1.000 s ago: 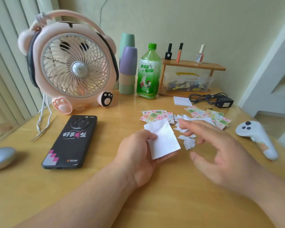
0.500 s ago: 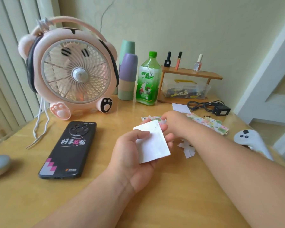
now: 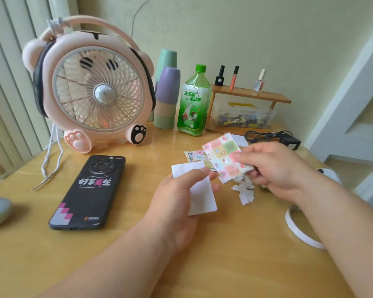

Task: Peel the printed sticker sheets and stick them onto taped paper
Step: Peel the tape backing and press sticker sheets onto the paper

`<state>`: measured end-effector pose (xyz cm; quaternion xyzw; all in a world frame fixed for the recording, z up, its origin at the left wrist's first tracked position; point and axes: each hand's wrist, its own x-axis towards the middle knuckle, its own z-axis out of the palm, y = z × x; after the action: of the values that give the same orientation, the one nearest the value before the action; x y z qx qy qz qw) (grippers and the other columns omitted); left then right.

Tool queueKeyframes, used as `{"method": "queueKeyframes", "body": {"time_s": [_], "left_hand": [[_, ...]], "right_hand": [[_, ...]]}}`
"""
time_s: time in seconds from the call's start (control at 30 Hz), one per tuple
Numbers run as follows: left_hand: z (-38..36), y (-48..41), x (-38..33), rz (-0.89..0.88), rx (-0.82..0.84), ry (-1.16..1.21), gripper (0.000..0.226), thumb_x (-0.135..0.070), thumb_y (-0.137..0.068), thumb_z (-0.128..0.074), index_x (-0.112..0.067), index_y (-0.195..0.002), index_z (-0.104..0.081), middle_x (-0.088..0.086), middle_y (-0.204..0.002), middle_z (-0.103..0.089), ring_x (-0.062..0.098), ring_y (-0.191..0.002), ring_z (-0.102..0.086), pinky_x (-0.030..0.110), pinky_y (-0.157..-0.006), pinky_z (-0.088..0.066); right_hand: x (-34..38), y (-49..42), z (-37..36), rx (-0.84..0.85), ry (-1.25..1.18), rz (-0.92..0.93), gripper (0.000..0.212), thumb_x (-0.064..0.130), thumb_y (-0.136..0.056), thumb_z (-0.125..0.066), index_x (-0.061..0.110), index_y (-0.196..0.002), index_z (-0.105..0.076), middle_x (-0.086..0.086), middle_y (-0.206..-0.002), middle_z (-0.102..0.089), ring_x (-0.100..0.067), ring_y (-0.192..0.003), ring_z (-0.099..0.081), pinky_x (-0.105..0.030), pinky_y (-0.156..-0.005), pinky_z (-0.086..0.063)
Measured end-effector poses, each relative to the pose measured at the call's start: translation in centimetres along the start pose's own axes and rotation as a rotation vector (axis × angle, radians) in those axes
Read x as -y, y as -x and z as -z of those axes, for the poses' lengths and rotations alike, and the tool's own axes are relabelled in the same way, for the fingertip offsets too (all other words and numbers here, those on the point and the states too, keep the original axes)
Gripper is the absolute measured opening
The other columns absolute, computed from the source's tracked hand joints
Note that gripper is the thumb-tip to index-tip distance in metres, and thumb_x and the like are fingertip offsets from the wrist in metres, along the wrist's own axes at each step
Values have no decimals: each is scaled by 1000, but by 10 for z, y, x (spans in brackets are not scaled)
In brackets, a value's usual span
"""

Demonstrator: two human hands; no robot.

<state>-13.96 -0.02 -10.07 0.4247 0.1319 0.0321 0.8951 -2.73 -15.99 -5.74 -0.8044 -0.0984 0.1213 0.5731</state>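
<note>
L hand (image 3: 177, 196) fingers pinching white paper (image 3: 200, 194), R hand (image 3: 276, 168) fingers clamped on sticker sheet (image 3: 223, 157), paper scraps (image 3: 244, 190) by R hand, phone (image 3: 88, 190) left, pink fan (image 3: 95, 89) behind.

Open tabletop (image 3: 224, 265) between my forearms: room to pass. Phone (image 3: 88, 192) blocks leftward; paper scraps (image 3: 244, 189), tape roll (image 3: 294, 230) crowd my right hand (image 3: 276, 168).

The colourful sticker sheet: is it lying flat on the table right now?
No, the right hand pinches the sticker sheet by its edge and holds it up, tilted, above the table.
</note>
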Motion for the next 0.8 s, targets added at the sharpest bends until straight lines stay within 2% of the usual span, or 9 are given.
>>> {"method": "queueKeyframes", "body": {"time_s": [0.1, 0.17, 0.27, 0.33, 0.43, 0.53, 0.6, 0.7, 0.8], "left_hand": [[-2, 3, 7, -29, 59, -66, 49, -16, -68, -86, -14, -115, -73, 6, -108, -78, 24, -92, -75, 34, -72, -51], [-4, 3, 12, -44, 103, -75, 47, -15, -75, -82, -12, -121, -72, 10, -116, -76, 33, -109, -72, 42, -89, -51], [-2, 1, 17, -89, 137, -98, 50, -2, -77, -75, -7, -126, -66, 16, -120, -73, 40, -114, -68, 54, -105, -47], [-1, 0, 20, -141, 160, -133, 54, 0, -73, -71, -11, -125, -65, 17, -119, -73, 39, -111, -70, 57, -101, -52], [-2, 3, 23, -199, 190, -220, 43, 5, -70, -64, -21, -103, -74, 15, -107, -77, 34, -97, -75, 43, -76, -62], [-3, 6, 28, -200, 202, -281, 44, 2, -74, -64, -9, -116, -68, 17, -109, -76, 38, -99, -74, 44, -76, -62], [-3, 7, 30, -198, 197, -298, 37, -1, -76, -66, -6, -113, -70, 18, -108, -76, 34, -94, -74, 39, -72, -60], [-4, 8, 33, -195, 172, -291, 32, -5, -76, -70, 1, -108, -68, 29, -108, -71, 32, -86, -62, 37, -72, -48], [-5, 10, 34, -190, 201, -286, 32, -3, -80, -73, 3, -111, -68, 23, -107, -73, 41, -86, -64, 37, -72, -52]], "right_hand": [[-12, 43, 9, 94, -190, -23, 22, 18, -77, -74, 0, -79, -61, -17, -79, -48, -12, -52, -36, -20, -41, -19], [-22, 62, 9, 134, -258, -29, 19, 18, -73, -75, 3, -71, -63, -16, -75, -48, -12, -51, -36, -21, -42, -18], [-37, 75, 8, 174, -244, -7, 24, 16, -70, -85, 7, -62, -64, -13, -66, -49, -14, -51, -35, -20, -41, -22], [-41, 81, 8, 234, -149, 60, 23, 19, -71, -82, 1, -72, -66, -14, -68, -58, -16, -52, -43, -19, -45, -31], [-43, 88, 7, 275, -186, 151, 23, 11, -74, -68, 1, -93, -74, -6, -75, -74, -7, -58, -64, -11, -52, -44], [-50, 83, 8, 148, -113, 169, 29, 29, -74, -74, 1, -83, -70, -25, -67, -58, -21, -62, -50, -25, -57, -38], [-52, 82, 7, 82, -98, 167, 35, 38, -75, -75, 4, -76, -66, -20, -67, -47, -24, -69, -38, -36, -65, -29], [-51, 84, 6, 21, -130, 186, 24, 35, -78, -79, 19, -66, -66, -7, -66, -47, -20, -67, -38, -34, -61, -31], [-50, 85, 3, 54, -209, 199, 13, 21, -89, -74, 19, -78, -69, -3, -69, -63, -20, -64, -52, -25, -60, -41]]}}
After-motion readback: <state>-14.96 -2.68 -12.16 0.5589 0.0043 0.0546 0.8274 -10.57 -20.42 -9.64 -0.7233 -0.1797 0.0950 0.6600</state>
